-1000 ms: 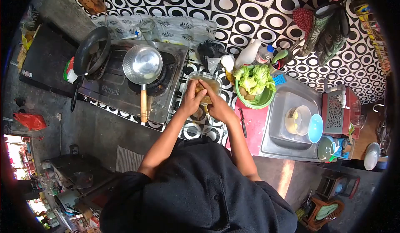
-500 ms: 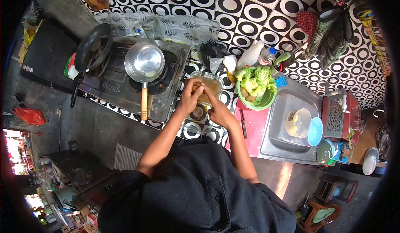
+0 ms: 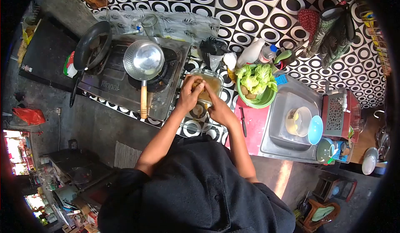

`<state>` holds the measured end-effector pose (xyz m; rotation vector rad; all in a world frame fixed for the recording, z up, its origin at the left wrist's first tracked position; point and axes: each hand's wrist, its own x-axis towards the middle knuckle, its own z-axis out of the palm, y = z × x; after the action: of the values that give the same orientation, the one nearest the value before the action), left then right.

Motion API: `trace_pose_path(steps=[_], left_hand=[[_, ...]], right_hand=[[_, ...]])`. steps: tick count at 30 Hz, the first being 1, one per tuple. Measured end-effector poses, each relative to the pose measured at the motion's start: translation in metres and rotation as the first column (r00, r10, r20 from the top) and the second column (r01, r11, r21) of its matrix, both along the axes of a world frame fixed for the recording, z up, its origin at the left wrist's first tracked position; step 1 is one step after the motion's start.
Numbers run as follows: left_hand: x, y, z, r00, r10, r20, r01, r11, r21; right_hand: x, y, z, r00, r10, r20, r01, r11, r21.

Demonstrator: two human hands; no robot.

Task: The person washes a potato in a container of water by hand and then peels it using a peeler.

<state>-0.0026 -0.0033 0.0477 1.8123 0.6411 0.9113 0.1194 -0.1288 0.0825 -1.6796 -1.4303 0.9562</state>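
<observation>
My left hand (image 3: 189, 94) is closed round a small brown lump (image 3: 197, 83), mostly hidden by the fingers. My right hand (image 3: 220, 112) comes from the other side, its index finger stretched against the lump and touching the left thumb, its other fingers curled. Both hands are over a clear rectangular dish (image 3: 216, 83) of cloudy brownish liquid. Nearer my body, a second clear container (image 3: 196, 126) lies on the patterned tiles. Right of my hands, a green bowl (image 3: 259, 104) holds lettuce (image 3: 259, 79) and brown potato-like pieces (image 3: 249, 94).
A wooden-handled saucepan (image 3: 143, 62) stands on the stove (image 3: 112, 83) at left, beside a black frying pan (image 3: 92, 45). A knife (image 3: 243, 122) lies on the pink board (image 3: 253, 135). The sink (image 3: 276, 124) at right contains a translucent tub (image 3: 296, 122) and a blue bowl (image 3: 315, 129).
My hands remain over the dish, with only slight movement of the fingers round the brown lump. The whole view has shifted slightly.
</observation>
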Motion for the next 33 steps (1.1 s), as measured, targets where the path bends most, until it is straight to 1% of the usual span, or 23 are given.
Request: trace_pose_path(steps=[2,5,6,8,9,10,13,16,17,19,20,23,26,29,30,33], left_hand=[[0.004,-0.006,0.001,1.000,-0.005,0.007,0.005,0.999,0.032],[0.005,-0.007,-0.005,1.000,0.006,0.002,-0.006,0.999,0.036],[0.004,-0.006,-0.001,1.000,0.002,-0.016,-0.002,1.000,0.022],[0.003,0.002,-0.012,1.000,0.006,0.014,-0.006,1.000,0.009],[0.002,0.004,-0.012,1.000,0.007,0.027,-0.007,1.000,0.001],[0.000,0.005,-0.012,1.000,-0.009,-0.012,0.009,1.000,0.020],[0.001,0.001,-0.013,0.999,-0.030,0.020,0.030,0.999,0.032],[-0.001,-0.007,-0.013,0.996,-0.088,0.016,0.089,0.995,-0.049],[-0.001,-0.006,-0.017,0.997,-0.068,0.034,0.070,0.995,-0.066],[0.001,-0.006,-0.026,0.997,-0.028,0.067,0.035,0.994,-0.105],[0.000,-0.004,-0.030,0.998,-0.026,0.051,0.030,0.997,-0.073],[-0.003,-0.006,-0.010,0.999,-0.012,0.040,0.019,0.986,-0.167],[-0.004,-0.004,-0.001,1.000,-0.013,0.015,0.014,0.998,-0.058],[0.000,-0.003,-0.003,0.998,-0.067,0.016,0.066,0.995,0.080],[-0.001,-0.007,0.003,0.997,-0.068,-0.024,0.070,0.995,0.073],[0.000,-0.011,0.009,0.998,-0.060,-0.013,0.061,0.993,0.100]], right_hand=[[0.003,0.006,0.008,1.000,-0.006,-0.024,0.006,1.000,-0.007],[0.006,0.009,0.009,1.000,0.003,-0.005,-0.003,0.999,-0.044],[0.005,0.007,0.007,1.000,-0.001,0.001,0.001,1.000,-0.020],[0.002,0.001,-0.001,1.000,-0.008,0.013,0.008,1.000,0.025],[0.001,0.000,0.001,1.000,-0.009,0.014,0.008,1.000,0.018],[0.001,-0.002,0.004,1.000,-0.010,0.014,0.010,1.000,0.009],[0.002,-0.003,0.010,1.000,-0.016,0.012,0.016,1.000,0.010],[0.009,0.004,0.009,1.000,0.004,0.030,-0.004,1.000,0.022],[0.010,0.006,0.008,0.999,0.016,0.038,-0.016,1.000,0.024],[0.008,0.005,0.016,1.000,0.006,-0.016,-0.006,1.000,-0.020],[0.007,0.005,0.020,0.999,0.002,-0.041,-0.004,0.999,-0.041],[0.003,-0.002,0.007,1.000,0.015,-0.024,-0.014,1.000,0.019],[-0.001,-0.005,0.010,1.000,-0.012,0.025,0.011,0.999,0.030],[0.005,0.000,0.010,0.999,-0.007,0.041,0.005,0.998,0.060],[0.007,0.002,0.011,0.999,-0.010,0.037,0.009,1.000,0.026],[0.008,0.005,0.015,0.996,-0.011,0.089,0.008,0.999,0.042]])
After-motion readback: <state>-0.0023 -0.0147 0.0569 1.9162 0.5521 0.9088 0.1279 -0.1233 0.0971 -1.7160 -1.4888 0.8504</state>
